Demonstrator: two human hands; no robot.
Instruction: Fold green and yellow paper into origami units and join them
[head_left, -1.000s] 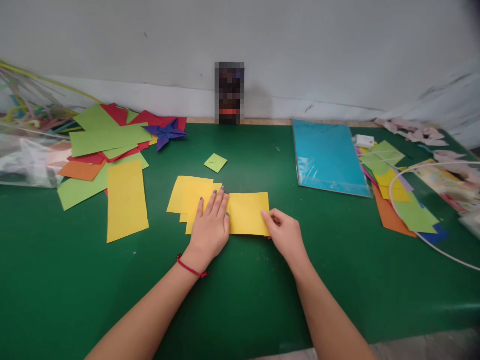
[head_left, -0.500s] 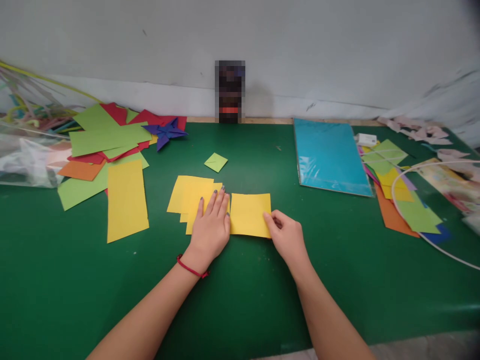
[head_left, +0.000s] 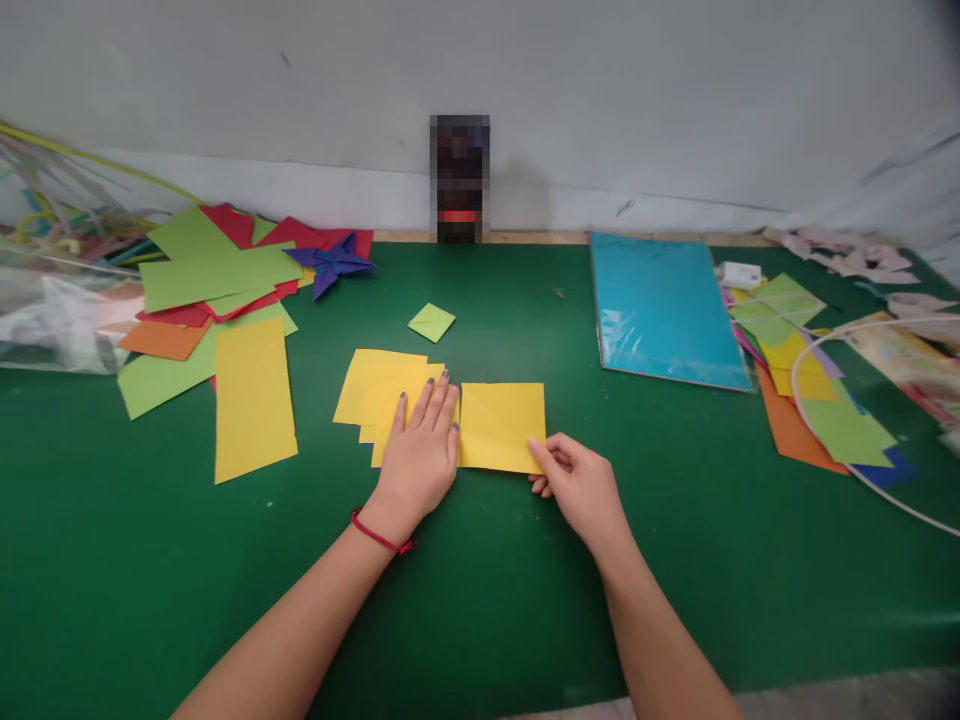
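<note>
My left hand (head_left: 421, 435) lies flat with fingers stretched over several overlapping yellow paper sheets (head_left: 380, 385). Just right of it is a yellow paper piece (head_left: 501, 425), its left edge along my left thumb. My right hand (head_left: 577, 480) pinches this piece at its lower right corner, thumb on top and fingers curled below. Whether the piece is joined to the sheets under my left hand I cannot tell. Behind them lies a small folded light-green paper square (head_left: 432, 322).
At left are a yellow paper strip (head_left: 255, 402), a pile of coloured papers (head_left: 217, 265) and a purple folded paper star (head_left: 331, 265). A blue paper pack (head_left: 667, 310) lies back right. Beyond it are more coloured papers (head_left: 806, 430) and a white cable (head_left: 796, 390).
My right hand has shifted slightly right, and more of its fingers now show below the paper corner. The yellow piece appears a little wider. My left hand has stayed in place.
</note>
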